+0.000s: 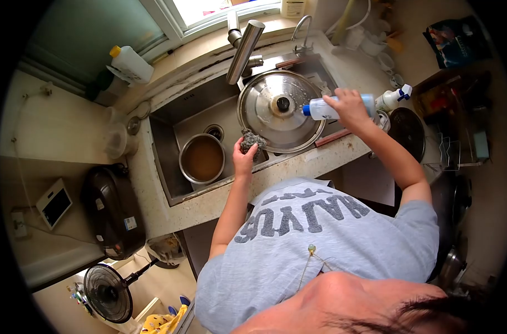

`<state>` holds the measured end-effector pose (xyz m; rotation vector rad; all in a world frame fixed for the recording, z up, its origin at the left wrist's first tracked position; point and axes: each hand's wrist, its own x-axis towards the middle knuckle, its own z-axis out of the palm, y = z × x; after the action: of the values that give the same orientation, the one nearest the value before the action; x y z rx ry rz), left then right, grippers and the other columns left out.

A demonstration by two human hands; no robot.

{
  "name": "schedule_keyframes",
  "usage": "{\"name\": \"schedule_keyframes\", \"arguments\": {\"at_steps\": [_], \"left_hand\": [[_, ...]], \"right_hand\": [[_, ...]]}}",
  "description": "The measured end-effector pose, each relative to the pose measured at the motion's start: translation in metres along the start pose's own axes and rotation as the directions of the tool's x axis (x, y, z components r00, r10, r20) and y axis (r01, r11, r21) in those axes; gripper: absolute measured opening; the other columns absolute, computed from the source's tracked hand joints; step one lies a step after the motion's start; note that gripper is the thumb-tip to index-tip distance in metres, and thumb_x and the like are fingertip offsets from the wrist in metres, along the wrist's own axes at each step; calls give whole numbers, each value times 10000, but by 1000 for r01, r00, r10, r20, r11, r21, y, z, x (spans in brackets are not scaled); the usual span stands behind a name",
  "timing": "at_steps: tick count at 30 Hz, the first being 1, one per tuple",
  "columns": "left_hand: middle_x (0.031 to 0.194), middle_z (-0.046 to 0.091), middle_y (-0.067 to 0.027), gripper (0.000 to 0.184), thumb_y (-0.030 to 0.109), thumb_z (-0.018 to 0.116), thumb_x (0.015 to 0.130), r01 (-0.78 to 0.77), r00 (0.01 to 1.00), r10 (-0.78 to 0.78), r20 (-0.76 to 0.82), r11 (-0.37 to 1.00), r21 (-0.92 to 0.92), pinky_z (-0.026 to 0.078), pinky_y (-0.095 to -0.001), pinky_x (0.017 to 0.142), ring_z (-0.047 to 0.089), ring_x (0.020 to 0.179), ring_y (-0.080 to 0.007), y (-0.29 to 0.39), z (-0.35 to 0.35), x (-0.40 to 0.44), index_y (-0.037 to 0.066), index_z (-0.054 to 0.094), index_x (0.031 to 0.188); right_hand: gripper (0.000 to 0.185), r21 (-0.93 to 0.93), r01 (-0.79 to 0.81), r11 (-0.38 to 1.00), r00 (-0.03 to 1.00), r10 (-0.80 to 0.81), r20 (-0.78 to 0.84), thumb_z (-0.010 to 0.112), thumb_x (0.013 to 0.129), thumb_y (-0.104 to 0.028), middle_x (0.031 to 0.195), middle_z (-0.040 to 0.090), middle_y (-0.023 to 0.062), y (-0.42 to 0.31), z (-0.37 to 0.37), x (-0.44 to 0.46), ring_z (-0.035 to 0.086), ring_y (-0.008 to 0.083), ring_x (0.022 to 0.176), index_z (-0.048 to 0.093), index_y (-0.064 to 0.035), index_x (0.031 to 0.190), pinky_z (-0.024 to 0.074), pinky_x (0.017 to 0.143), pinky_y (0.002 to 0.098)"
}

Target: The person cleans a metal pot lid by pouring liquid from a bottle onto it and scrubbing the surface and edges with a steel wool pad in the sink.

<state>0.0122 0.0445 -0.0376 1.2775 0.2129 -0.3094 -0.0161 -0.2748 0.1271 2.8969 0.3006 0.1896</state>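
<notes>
My left hand (244,158) grips a grey steel wool scrubber (252,141) at the lower left rim of a big metal pot lid (267,100). The lid, with its black knob (282,104), rests over the right part of the sink (178,114). Fingers of my right hand (352,109) wrap around a clear bottle (324,109) with a blue cap. The bottle lies tilted nearly sideways above the lid's right side, its cap pointing toward the knob. Whether liquid is coming out, I cannot tell. In the left basin stands a metal pot (202,159) of brownish water.
A metal faucet (245,51) reaches over the sink from the window side. A white jug with yellow cap (132,64) stands on the sill. To the right are a spray bottle (388,100) and a dark round pan (406,133). A black appliance (111,211) sits left.
</notes>
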Motion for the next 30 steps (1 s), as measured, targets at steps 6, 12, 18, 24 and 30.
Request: {"name": "schedule_keyframes", "arguments": {"at_steps": [6, 12, 18, 24, 30], "left_hand": [[1108, 585, -85, 581, 76, 712, 780, -8, 1000, 8, 11, 1000, -28, 453, -276, 871, 569, 971, -144, -6, -7, 1, -14, 429, 1279], [1092, 596, -82, 579, 72, 705, 786, -16, 999, 15, -29, 999, -49, 467, -275, 849, 580, 953, -141, 2, -12, 2, -16, 424, 1284], [1093, 594, -94, 598, 70, 723, 766, -19, 1000, 19, 5, 999, -28, 472, -275, 849, 582, 954, -149, -3, -5, 12, -11, 430, 1280], [1036, 610, -84, 590, 104, 746, 742, -39, 995, 30, 100, 996, 84, 485, -272, 798, 588, 905, -139, -5, 22, 12, 11, 461, 1250], [1012, 615, -101, 536, 139, 743, 696, -273, 931, 107, 349, 838, 473, 487, -314, 796, 607, 890, -196, -4, 49, 17, 42, 526, 1176]], "right_hand": [[424, -103, -83, 991, 994, 74, -81, 606, 747, -58, 971, 548, 63, -10, -6, 26, 559, 243, 907, 595, -212, 1142, 414, 802, 379], [496, -161, -190, 969, 979, 174, -105, 637, 672, -17, 958, 555, 54, 9, -22, 12, 550, 252, 868, 634, -196, 1134, 411, 782, 365], [546, -108, -153, 982, 988, 150, -37, 672, 621, 8, 958, 548, 67, 14, -28, -13, 545, 271, 887, 625, -184, 1131, 415, 792, 374], [521, 22, -179, 984, 982, 180, -49, 667, 663, -26, 957, 552, 55, 9, -8, -14, 545, 261, 887, 634, -210, 1149, 419, 803, 369], [579, 159, -484, 861, 875, 477, 79, 739, 631, -138, 1012, 560, 75, 46, 27, -6, 567, 295, 959, 599, -176, 1191, 454, 825, 398]]}}
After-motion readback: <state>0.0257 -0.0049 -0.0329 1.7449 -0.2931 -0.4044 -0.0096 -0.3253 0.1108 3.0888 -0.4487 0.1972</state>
